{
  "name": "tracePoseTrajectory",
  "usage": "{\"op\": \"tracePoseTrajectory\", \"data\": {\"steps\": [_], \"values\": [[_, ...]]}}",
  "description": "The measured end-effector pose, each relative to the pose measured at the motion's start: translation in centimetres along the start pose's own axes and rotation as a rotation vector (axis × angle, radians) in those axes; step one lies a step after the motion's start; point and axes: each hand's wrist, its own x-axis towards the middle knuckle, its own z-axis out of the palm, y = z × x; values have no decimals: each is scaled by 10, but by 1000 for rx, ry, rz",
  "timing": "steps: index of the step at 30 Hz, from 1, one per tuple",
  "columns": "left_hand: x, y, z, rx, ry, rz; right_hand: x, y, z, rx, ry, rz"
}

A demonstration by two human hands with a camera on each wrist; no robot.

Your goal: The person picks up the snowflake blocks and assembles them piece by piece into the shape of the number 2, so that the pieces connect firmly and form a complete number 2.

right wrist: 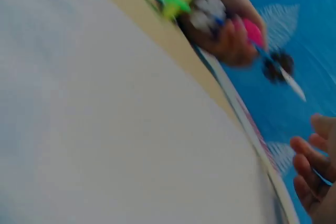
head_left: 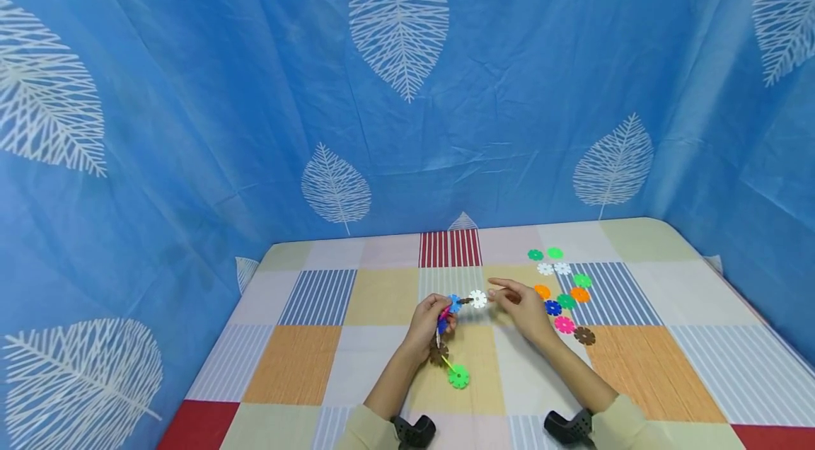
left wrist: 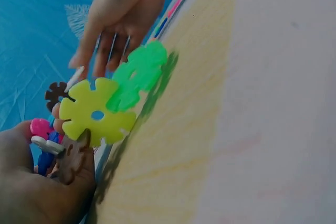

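My left hand (head_left: 423,326) grips a chain of notched plastic discs slotted into one another, its fingers curled round the pink and dark blue ones (head_left: 442,327). From the near end hang a brown disc (head_left: 438,355), a yellow disc (left wrist: 84,100) and a bright green disc (head_left: 460,383) low over the cloth. At the far end, a light blue disc (head_left: 455,303), another brown disc (left wrist: 54,95) and a white disc (head_left: 478,299) stick out to the right. My right hand (head_left: 525,310) is just right of the white disc, apart from it, fingers loosely bent and holding nothing.
Several loose discs lie on the patchwork tablecloth (head_left: 299,358) beyond and right of my right hand, among them a pink disc (head_left: 564,325), a brown disc (head_left: 584,336) and an orange disc (head_left: 580,295). A blue leaf-print curtain (head_left: 496,153) hangs behind the table and at both sides.
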Motion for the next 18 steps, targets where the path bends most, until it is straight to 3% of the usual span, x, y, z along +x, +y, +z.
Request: {"op": "tracePoseTrajectory", "data": {"steps": [4, 6, 9, 13, 18], "values": [[0, 0, 0, -49, 5, -19, 8, 15, -33, -370, 90, -98], [0, 0, -1, -52, 8, -22, 9, 23, -47, -524, 110, -108], [0, 0, -1, -40, 12, -20, 9, 33, -63, -638, 101, -109], [1, 1, -1, -36, -4, -27, 10, 38, -69, -606, 81, -116], [0, 4, -1, -32, -18, -28, 10, 27, -55, -329, 59, -128]]}}
